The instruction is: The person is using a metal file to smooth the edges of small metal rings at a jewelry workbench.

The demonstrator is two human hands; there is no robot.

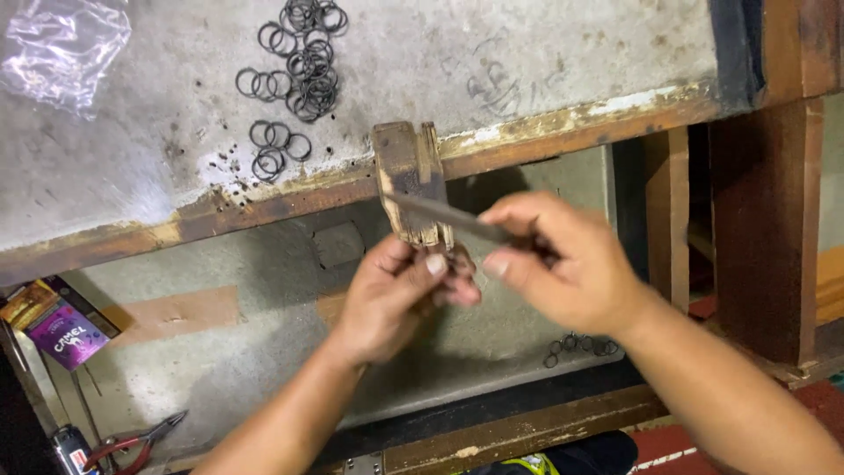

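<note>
With the left hand (396, 295) pinching a small ring (459, 260) against the wooden peg (411, 180), the right hand (563, 264), closed on the file (444, 214), should stroke flat and steady.

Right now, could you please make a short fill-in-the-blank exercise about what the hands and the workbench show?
1. The right hand holds a thin metal file that lies across a worn block made of ____.
2. The left hand is just ____ the wooden bench peg.
3. Many small dark metal ____ lie on the bench top.
4. The pliers on the lower shelf have ____ handles.

Missing words: wood; below; rings; red
</note>
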